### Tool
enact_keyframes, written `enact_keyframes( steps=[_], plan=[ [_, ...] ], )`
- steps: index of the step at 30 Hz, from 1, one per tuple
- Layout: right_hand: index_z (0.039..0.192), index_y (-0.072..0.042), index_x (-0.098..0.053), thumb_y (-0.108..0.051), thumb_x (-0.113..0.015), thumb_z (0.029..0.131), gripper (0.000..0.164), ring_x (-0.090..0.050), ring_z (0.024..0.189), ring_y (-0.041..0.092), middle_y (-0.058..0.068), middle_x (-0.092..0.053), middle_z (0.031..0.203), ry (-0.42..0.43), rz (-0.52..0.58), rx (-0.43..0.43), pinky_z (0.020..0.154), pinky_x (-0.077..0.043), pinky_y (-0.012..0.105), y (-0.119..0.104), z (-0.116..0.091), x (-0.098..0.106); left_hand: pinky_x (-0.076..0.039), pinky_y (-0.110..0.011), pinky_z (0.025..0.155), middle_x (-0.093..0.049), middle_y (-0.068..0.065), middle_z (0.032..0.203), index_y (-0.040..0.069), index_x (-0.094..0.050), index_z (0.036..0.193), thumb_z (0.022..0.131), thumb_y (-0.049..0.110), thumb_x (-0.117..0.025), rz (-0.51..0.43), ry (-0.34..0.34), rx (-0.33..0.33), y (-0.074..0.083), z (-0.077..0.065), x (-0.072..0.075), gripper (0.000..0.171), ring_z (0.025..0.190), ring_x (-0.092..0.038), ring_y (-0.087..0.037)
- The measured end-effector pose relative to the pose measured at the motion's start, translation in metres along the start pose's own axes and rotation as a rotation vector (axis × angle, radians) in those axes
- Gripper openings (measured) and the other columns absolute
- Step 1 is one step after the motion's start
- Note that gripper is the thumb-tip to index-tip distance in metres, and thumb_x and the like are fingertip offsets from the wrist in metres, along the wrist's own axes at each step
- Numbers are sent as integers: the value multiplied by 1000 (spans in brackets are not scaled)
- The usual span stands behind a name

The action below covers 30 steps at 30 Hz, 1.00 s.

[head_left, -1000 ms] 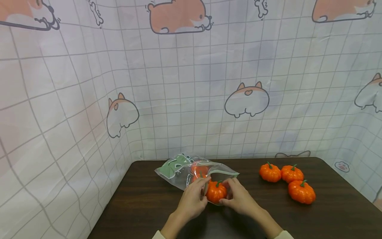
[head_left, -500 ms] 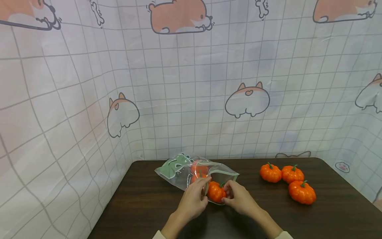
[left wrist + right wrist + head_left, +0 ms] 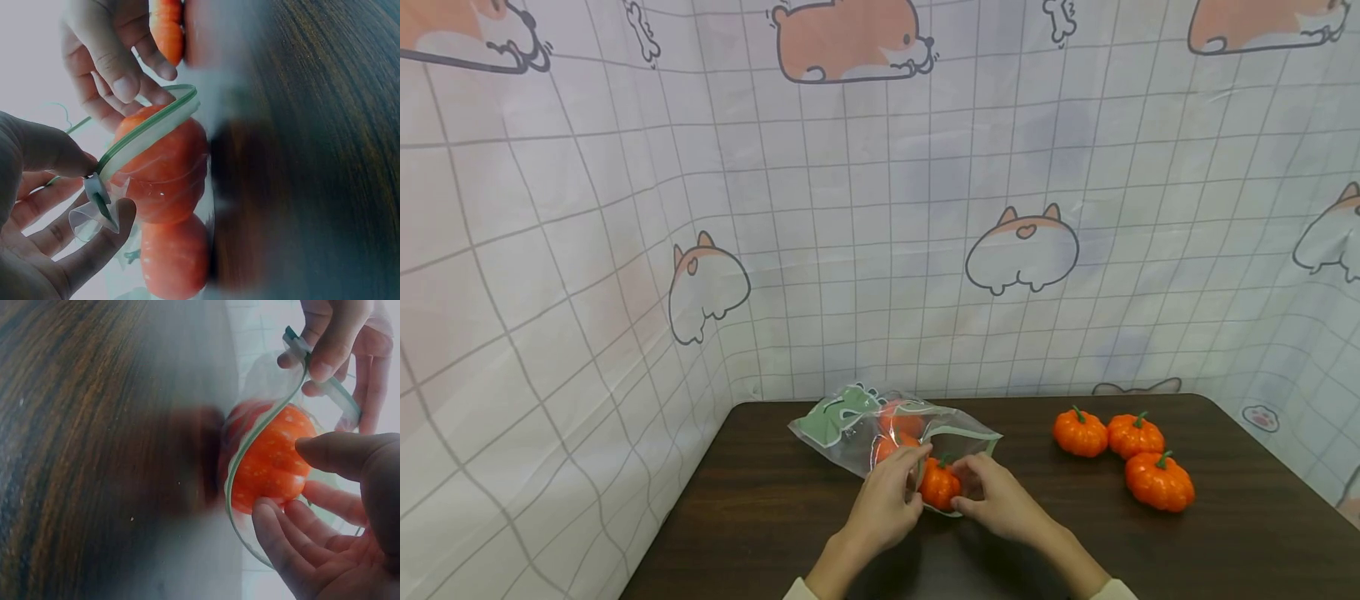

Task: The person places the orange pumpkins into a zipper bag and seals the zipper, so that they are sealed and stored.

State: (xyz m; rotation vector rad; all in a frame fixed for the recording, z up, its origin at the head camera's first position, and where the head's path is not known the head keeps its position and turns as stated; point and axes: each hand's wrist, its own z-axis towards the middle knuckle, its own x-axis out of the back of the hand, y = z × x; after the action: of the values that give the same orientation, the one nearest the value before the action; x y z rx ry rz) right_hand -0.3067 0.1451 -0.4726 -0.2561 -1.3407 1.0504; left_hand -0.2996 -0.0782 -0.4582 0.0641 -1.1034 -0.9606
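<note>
A clear zip bag [image 3: 850, 454] with a green print lies on the dark table, its green-edged mouth toward the hands. My left hand [image 3: 883, 500] pinches the rim by its white slider [image 3: 95, 189]. Just inside the mouth sits an orange toy pumpkin [image 3: 940, 485]. My right hand [image 3: 1000, 500] reaches to it from the right, thumb and fingers spread and fairly straight, fingertips at its near side in the right wrist view. Deeper in the bag are other orange pumpkins [image 3: 901, 421], seen through the plastic; the left fingers partly hide them.
Three more toy pumpkins stand together at the back right: one on the left [image 3: 1079, 433], one behind [image 3: 1135, 437] and one in front [image 3: 1159, 483]. A white grid cloth [image 3: 880, 333] with cartoon dogs hangs behind the table [image 3: 760, 517] and along its sides.
The pumpkin at the mouth has shifted slightly left, deeper into the bag, and turned so its stem shows upright. The right fingers have moved slightly with it; the left hand has stayed on the rim.
</note>
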Motion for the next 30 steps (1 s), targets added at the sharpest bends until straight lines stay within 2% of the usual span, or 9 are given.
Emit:
enact_keyframes(
  steps=[4,9,13,19,22,27,30],
  plan=[
    [124,-3,-62,-19,-76,91,39,-67,105,31,11,-61,114,-26,18,36,83,-59,42,-1,-1,0,-45,-19,69,-65,0,104,8,-62,139,75,-4,-74,9,0,-2,0,0,0,66,77,-52,-6],
    [127,-2,-60,-19,-74,93,41,-66,115,39,16,-60,125,-57,63,63,84,-60,43,-2,-2,0,-46,-21,72,-68,-2,114,11,-61,141,76,-4,-74,12,-6,7,-1,0,0,67,80,-54,-7],
    [130,0,-59,-19,-73,94,43,-63,118,42,18,-57,129,-89,90,75,84,-60,37,-2,-3,0,-46,-22,74,-68,-3,119,12,-61,141,76,-4,-74,16,-5,7,-1,0,-1,68,82,-55,-7],
    [136,1,-57,-21,-73,93,51,-59,115,42,17,-52,126,-140,100,55,77,-54,24,-1,-2,-1,-44,-21,71,-68,-3,118,11,-60,141,76,-5,-73,5,-12,9,-1,0,-1,68,79,-54,-5],
    [137,-1,-57,-22,-73,93,51,-60,112,39,17,-53,130,-172,106,62,77,-53,23,0,-1,-2,-44,-20,70,-68,-2,115,11,-61,140,76,-5,-73,1,-12,10,-1,0,-1,67,78,-54,-4],
    [138,-6,-55,-21,-71,95,49,-65,99,19,15,-54,137,-227,131,79,80,-55,25,0,-2,-3,-44,-19,68,-68,-2,113,11,-61,140,75,-5,-72,0,-7,8,-1,0,-1,68,77,-54,-5],
    [140,-8,-54,-21,-69,96,48,-63,96,13,14,-56,137,-238,139,84,82,-55,26,-1,-2,-3,-44,-19,68,-68,-3,115,11,-61,140,75,-5,-72,-1,-7,10,-1,0,-1,68,77,-55,-6]
  ],
)
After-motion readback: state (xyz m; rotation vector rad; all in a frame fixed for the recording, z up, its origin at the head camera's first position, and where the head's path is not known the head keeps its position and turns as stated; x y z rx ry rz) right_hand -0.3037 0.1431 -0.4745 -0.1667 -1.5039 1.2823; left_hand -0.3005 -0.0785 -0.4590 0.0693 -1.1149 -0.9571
